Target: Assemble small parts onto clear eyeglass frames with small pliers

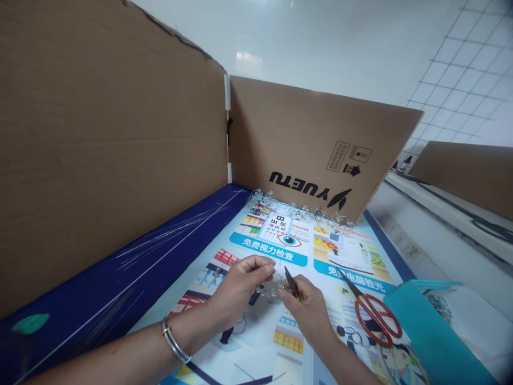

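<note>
Near the middle of the head view, my left hand [244,280] pinches a thin wire strung with small clear beads [268,292]. Just to its right, my right hand [304,302] is closed round small dark pliers [292,280], their tip pointing up and away from me. The right fingertips also touch the beaded wire, which spans the gap between both hands. A silver bangle circles the left wrist. Under the hands lies a printed poster [264,326].
Red-handled scissors [377,318] lie to the right, beside a teal box [433,331]. Cardboard panels [312,144] stand behind and at the left. Small wire-and-bead pieces [300,213] line the back panel's foot. Thin wires [168,230] rest on the blue surface at left.
</note>
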Motion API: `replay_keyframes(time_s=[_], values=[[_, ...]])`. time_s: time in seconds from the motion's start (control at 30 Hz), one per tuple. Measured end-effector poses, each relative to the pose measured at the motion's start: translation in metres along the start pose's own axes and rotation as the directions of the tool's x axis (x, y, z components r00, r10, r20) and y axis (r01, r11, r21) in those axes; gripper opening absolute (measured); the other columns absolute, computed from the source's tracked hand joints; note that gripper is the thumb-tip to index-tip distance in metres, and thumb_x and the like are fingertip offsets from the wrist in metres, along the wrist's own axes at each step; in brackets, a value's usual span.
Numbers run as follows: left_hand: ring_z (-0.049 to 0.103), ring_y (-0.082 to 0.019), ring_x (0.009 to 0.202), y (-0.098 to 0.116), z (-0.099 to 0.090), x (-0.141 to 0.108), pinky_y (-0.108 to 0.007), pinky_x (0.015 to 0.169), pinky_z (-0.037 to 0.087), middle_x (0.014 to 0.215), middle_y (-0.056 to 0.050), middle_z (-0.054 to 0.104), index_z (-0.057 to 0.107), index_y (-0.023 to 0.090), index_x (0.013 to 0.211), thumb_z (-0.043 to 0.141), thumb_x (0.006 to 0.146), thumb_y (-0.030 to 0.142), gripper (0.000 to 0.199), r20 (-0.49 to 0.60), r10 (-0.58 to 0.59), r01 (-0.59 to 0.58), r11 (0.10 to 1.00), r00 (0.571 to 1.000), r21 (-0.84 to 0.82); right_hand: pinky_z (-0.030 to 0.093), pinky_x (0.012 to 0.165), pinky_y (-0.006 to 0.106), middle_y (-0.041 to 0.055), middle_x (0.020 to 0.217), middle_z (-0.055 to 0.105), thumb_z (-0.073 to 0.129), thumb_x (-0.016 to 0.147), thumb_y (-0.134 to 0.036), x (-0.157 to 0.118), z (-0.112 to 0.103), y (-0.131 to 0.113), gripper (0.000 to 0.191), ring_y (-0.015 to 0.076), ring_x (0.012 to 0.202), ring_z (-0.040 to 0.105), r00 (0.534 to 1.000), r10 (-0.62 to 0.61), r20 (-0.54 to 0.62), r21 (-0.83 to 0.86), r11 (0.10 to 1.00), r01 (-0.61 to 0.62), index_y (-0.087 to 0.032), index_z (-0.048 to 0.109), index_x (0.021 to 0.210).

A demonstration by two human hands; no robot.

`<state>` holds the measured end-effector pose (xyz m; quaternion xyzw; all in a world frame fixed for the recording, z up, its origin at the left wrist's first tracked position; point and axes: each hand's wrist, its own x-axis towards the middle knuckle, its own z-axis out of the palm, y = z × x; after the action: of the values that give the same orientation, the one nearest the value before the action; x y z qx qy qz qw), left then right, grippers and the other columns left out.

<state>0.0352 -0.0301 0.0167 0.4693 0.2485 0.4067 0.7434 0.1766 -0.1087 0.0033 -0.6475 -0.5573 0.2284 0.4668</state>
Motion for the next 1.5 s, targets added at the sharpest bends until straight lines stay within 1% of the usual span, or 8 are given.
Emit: replay_keyframes(time_s=[0.17,0.5,0.67,0.77,0.97,1.27,1.4,1.5], values=[[0.051,-0.011,0.069,-0.0066,-0.0019,0.0001,-0.024,0.066,0.038,0.074,-0.002,0.058,0.061,0.015,0.077,0.063,0.072,0.026,0.012,0.045,-0.05,0.047,0.998,0.998,0.05,0.036,0.056,0.021,-0.0029,0.065,0.048,0.056,0.075,-0.032,-0.0003,-0.0039,-0.0069,0.016,0.0102,0.06,0.043,1.0,0.026,-0.01,0.075,0.997,-0.025,-0.017,0.057,0.072],[0.054,-0.013,0.072,-0.0062,0.0037,-0.0026,-0.026,0.069,0.039,0.079,-0.004,0.061,0.058,0.015,0.072,0.061,0.074,0.023,0.009,0.2,-0.087,0.097,0.994,0.976,-0.041,0.035,0.056,0.021,-0.0036,0.063,0.044,0.053,0.076,-0.031,-0.0015,-0.0035,-0.0076,0.018,0.0093,0.059,0.041,1.0,-0.027,-0.005,0.092,0.995,0.027,-0.016,0.052,0.066],[0.055,-0.014,0.077,-0.0064,0.0017,-0.0022,-0.027,0.071,0.038,0.085,-0.005,0.061,0.056,0.015,0.073,0.059,0.075,0.023,0.009,0.231,-0.128,0.132,0.991,0.964,-0.001,0.033,0.054,0.021,-0.0044,0.06,0.041,0.053,0.077,-0.032,-0.0013,-0.0047,-0.0073,0.021,0.009,0.057,0.039,1.0,-0.014,0.01,0.085,0.996,0.013,-0.016,0.051,0.064],[0.054,-0.013,0.074,-0.0058,0.0007,-0.0013,-0.025,0.069,0.038,0.082,-0.004,0.062,0.056,0.015,0.074,0.06,0.074,0.022,0.009,0.252,-0.118,0.116,0.993,0.96,0.023,0.033,0.054,0.021,-0.0046,0.06,0.04,0.053,0.077,-0.033,-0.0014,-0.0052,-0.0075,0.021,0.009,0.057,0.038,1.0,-0.008,0.013,0.085,0.996,0.007,-0.016,0.05,0.064],[0.055,-0.014,0.072,-0.0047,-0.0002,-0.0005,-0.024,0.065,0.038,0.077,-0.004,0.063,0.055,0.014,0.073,0.061,0.074,0.026,0.013,0.251,-0.114,0.103,0.993,0.961,0.059,0.032,0.052,0.021,-0.0046,0.059,0.041,0.055,0.075,-0.035,-0.0026,-0.0044,-0.0082,0.022,0.0091,0.056,0.038,0.999,0.047,0.021,0.097,0.994,-0.049,-0.016,0.05,0.064],[0.056,-0.015,0.075,-0.0031,-0.0008,0.0016,-0.028,0.073,0.04,0.078,-0.004,0.061,0.051,0.014,0.072,0.056,0.078,0.027,0.015,0.289,-0.12,0.149,0.986,0.95,-0.079,0.03,0.049,0.02,-0.0052,0.054,0.043,0.056,0.074,-0.033,-0.002,-0.0031,-0.0056,0.02,0.008,0.053,0.036,0.992,0.108,0.066,0.205,0.971,-0.12,-0.015,0.052,0.067],[0.055,-0.014,0.073,-0.004,-0.0022,0.0033,-0.027,0.07,0.039,0.076,-0.004,0.06,0.05,0.015,0.071,0.057,0.078,0.027,0.015,0.273,-0.12,0.141,0.988,0.955,-0.059,0.028,0.048,0.02,-0.005,0.055,0.043,0.056,0.074,-0.031,-0.0017,-0.0033,-0.0037,0.017,0.0077,0.052,0.035,0.987,0.121,0.103,0.228,0.963,-0.142,-0.015,0.053,0.069],[0.053,-0.012,0.069,-0.0037,-0.0032,0.0038,-0.024,0.066,0.037,0.073,-0.003,0.059,0.051,0.014,0.071,0.056,0.078,0.026,0.015,0.268,-0.091,0.098,0.995,0.959,-0.013,0.029,0.049,0.02,-0.0049,0.056,0.042,0.056,0.074,-0.029,-0.0012,-0.0045,-0.0053,0.016,0.0079,0.053,0.035,0.987,0.128,0.095,0.215,0.966,-0.146,-0.015,0.052,0.069]])
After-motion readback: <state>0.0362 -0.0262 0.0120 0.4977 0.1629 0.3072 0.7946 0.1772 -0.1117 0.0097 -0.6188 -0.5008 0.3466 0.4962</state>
